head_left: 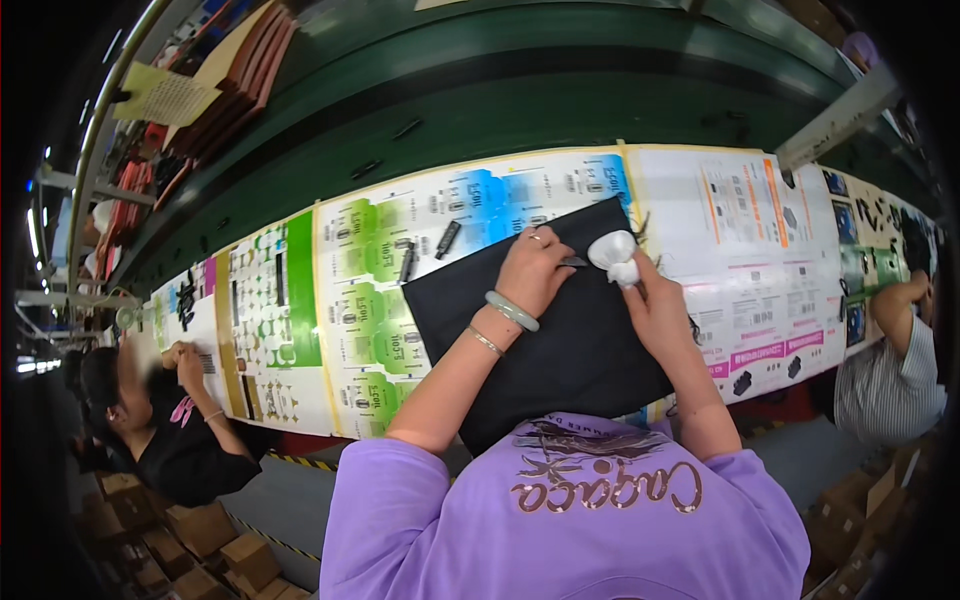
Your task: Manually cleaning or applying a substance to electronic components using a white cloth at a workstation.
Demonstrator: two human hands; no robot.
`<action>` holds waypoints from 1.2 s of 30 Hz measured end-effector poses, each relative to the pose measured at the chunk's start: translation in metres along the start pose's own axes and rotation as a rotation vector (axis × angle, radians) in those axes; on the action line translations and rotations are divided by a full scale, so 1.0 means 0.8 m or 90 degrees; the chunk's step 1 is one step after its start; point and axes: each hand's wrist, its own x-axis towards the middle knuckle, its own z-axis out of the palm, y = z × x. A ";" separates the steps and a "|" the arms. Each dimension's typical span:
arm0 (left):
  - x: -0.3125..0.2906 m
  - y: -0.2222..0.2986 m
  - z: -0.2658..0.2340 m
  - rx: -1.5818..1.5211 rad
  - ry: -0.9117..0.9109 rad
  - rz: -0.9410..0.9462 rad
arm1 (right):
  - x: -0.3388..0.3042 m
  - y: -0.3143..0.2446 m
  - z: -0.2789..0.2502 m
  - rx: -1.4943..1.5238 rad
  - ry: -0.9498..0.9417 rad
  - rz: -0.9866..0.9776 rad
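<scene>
A black sheet (545, 345) lies on the table in front of me, its near edge against my body. My left hand (533, 272) rests over its upper part, fingers curled round a small dark piece with a greyish edge (573, 262). Its exact kind is hard to make out. To the right, my right hand (660, 305) pinches a knotted white cloth wad (614, 255) above the sheet's right edge. The two hands are a short way apart. Just beyond the sheet's left edge lie two small black oblong parts (448, 240).
Printed cardboard sheets (740, 220) cover the long table. Behind it runs a green conveyor belt (460, 90) with a few dark parts on it. Co-workers sit at the left (165, 420) and right (890, 370). A metal post (840, 120) stands at the back right; cartons (205, 530) lie on the floor.
</scene>
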 end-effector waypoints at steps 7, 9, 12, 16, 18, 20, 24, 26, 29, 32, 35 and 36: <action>-0.001 0.006 0.009 -0.053 0.040 -0.044 | -0.005 -0.021 -0.013 0.061 0.062 -0.067; 0.001 0.004 0.010 -0.058 0.045 -0.042 | -0.002 -0.019 -0.004 -0.055 0.019 -0.064; -0.005 0.002 0.013 -0.039 0.052 -0.021 | -0.008 -0.020 -0.002 -0.120 -0.096 0.007; 0.000 0.005 0.010 -0.077 0.049 -0.045 | 0.001 -0.013 -0.001 0.005 0.026 -0.036; 0.004 -0.004 0.013 -0.059 0.039 -0.030 | 0.013 0.003 0.014 -0.072 -0.045 0.009; 0.017 -0.021 0.012 -0.028 0.048 -0.004 | 0.015 0.008 0.009 -0.028 -0.017 -0.017; 0.072 -0.060 -0.034 0.080 0.234 -0.044 | 0.022 0.002 0.006 -0.005 -0.012 0.003; 0.079 -0.052 -0.071 0.108 0.272 -0.120 | 0.025 0.011 0.005 -0.017 0.007 0.001; 0.028 -0.062 -0.104 0.176 0.134 -0.227 | 0.018 0.019 0.010 -0.037 0.022 -0.003; -0.026 -0.067 -0.113 0.125 0.027 -0.323 | 0.021 0.009 0.006 -0.069 -0.029 0.049; -0.033 -0.086 -0.100 0.096 0.048 -0.273 | 0.022 0.012 0.007 -0.072 -0.038 0.049; -0.027 -0.088 -0.094 0.098 0.063 -0.241 | 0.021 0.012 0.007 -0.074 -0.039 0.050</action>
